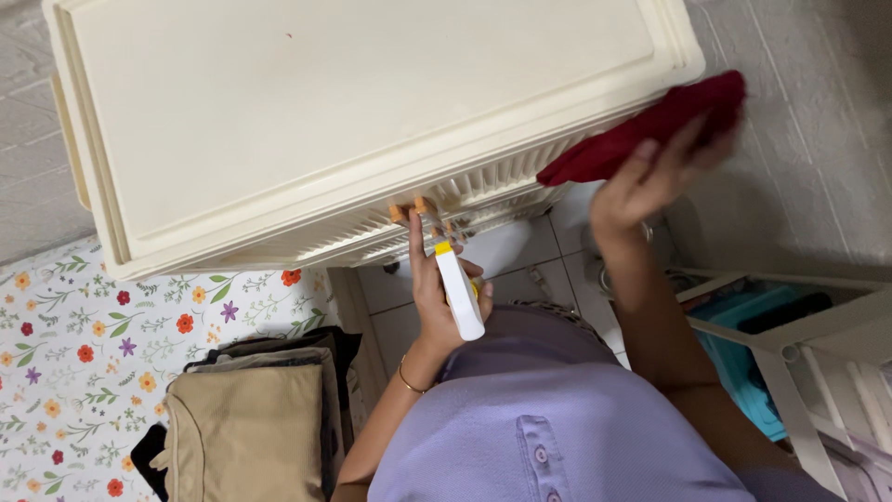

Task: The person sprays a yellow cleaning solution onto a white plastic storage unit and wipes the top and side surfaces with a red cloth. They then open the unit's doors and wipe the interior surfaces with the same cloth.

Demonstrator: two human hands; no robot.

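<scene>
Red cloth (650, 125) is being pressed by the right hand (646, 181) against the upper front corner of the cream plastic drawer cabinet (353, 112), fingers spread flat over it rather than closed around it, while the left hand (437, 297) is gripping a white spray bottle (460, 293) with a yellow trigger, fully wrapped, nozzle aimed at the ribbed drawer front. Judged good practice: wiping along the ribs with the cloth kept bunched. Drawer fronts below are being hidden by the top, the nozzle tip is unclear, and the white rack (799, 335) is cut off.
</scene>
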